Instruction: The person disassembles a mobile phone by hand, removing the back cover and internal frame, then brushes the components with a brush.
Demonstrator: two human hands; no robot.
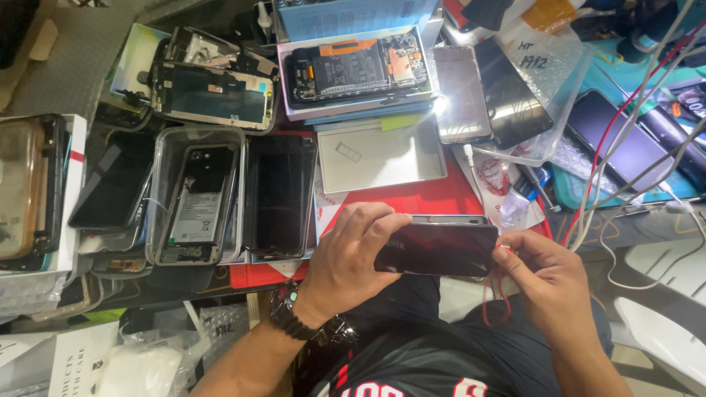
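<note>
My left hand [349, 254] grips the left end of a dark smartphone [437, 248], held sideways over my lap just in front of the bench edge. At the phone's right end my right hand [548, 276] pinches a thin red cable [494, 301], and that cable hangs in a loop below the phone. A dark watch [294, 312] sits on my left wrist.
The bench is crowded with phone parts: an opened phone in a clear tray [195, 195], black screens [278, 192], a white lid [379, 156], an opened phone on a box [358, 68], more phones [485, 92] and white and red cables [625, 140] at right.
</note>
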